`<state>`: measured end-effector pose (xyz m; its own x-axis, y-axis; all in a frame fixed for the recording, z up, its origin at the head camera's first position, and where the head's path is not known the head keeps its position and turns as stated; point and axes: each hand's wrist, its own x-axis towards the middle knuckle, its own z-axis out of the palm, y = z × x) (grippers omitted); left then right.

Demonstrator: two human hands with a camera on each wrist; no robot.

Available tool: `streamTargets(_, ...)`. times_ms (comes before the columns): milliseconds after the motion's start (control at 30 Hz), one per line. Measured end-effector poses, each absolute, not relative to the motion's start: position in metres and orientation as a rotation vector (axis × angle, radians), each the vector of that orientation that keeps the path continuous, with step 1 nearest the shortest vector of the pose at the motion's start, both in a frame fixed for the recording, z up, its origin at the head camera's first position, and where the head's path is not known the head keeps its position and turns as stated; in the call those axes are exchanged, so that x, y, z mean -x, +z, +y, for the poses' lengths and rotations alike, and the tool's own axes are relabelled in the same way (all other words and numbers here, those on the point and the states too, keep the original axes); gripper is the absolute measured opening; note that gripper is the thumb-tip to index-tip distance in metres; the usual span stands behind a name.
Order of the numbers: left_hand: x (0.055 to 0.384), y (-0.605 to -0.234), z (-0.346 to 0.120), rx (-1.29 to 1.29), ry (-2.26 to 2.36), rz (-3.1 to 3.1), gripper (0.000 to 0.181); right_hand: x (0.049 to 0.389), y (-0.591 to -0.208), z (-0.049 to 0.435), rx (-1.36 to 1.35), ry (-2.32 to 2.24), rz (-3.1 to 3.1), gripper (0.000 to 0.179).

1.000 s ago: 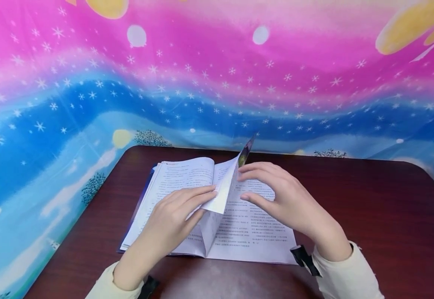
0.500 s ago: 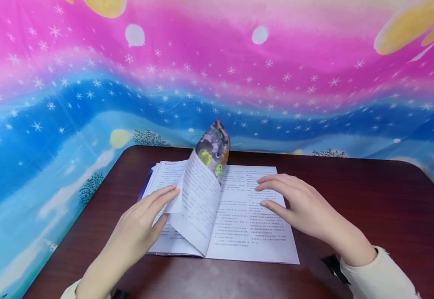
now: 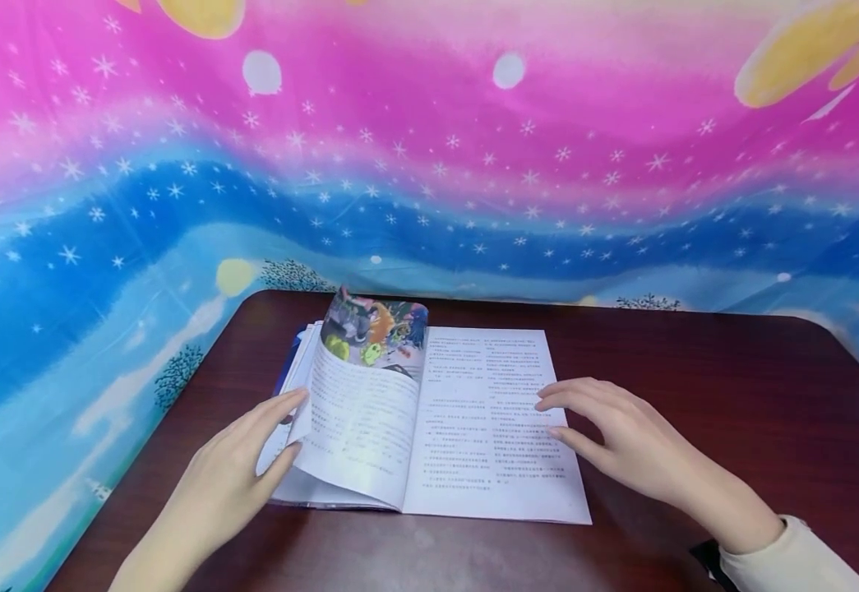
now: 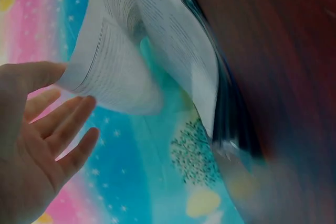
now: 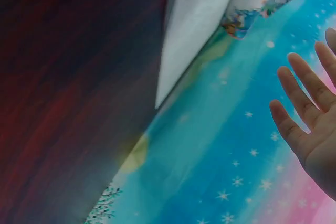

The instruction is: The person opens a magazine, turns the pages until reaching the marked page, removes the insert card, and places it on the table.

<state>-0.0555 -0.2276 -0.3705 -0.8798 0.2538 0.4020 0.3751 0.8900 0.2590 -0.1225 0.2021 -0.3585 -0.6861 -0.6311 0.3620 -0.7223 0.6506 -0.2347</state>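
An open book with printed text lies on the dark wooden table. Over its left half, a raised page curves up, with a colourful picture across its top. My left hand is at this page's outer edge. In the left wrist view, the page has its corner between the thumb and fingers of the left hand. My right hand hovers over the right page's outer edge, fingers loosely bent and holding nothing. The right wrist view shows the right hand with spread fingers, apart from the book.
The brown table extends to the right of the book and in front of it. Behind and to the left hangs a pink and blue cloth with snowflakes. A dark blue cover edge shows under the book's left side.
The left hand has moved left and turned the page over from the right side to the left. The right hand has let go and drawn back to the right, away from the page.
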Motion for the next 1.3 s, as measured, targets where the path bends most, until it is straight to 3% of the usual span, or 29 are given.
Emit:
streamTargets(233,0.053,-0.378,-0.246,0.351,-0.484,-2.928,0.056,0.119,-0.369,0.211,-1.111,0.505,-2.725,0.031)
streamTargets(500,0.052,-0.396,-0.258,0.311,-0.438,-3.034,0.074,0.116,-0.381,0.220,-1.124,0.483,-2.780,0.031)
streamTargets(800,0.060,-0.395,-0.260,0.312,-0.354,-3.099,0.056,0.116,-0.388,0.228,-1.108,0.485,-2.922,0.036)
streamTargets(1300,0.080,-0.391,-0.262,0.342,-0.426,-3.227,0.054,0.116,-0.398,0.238,-1.132,0.585,-3.059,0.049)
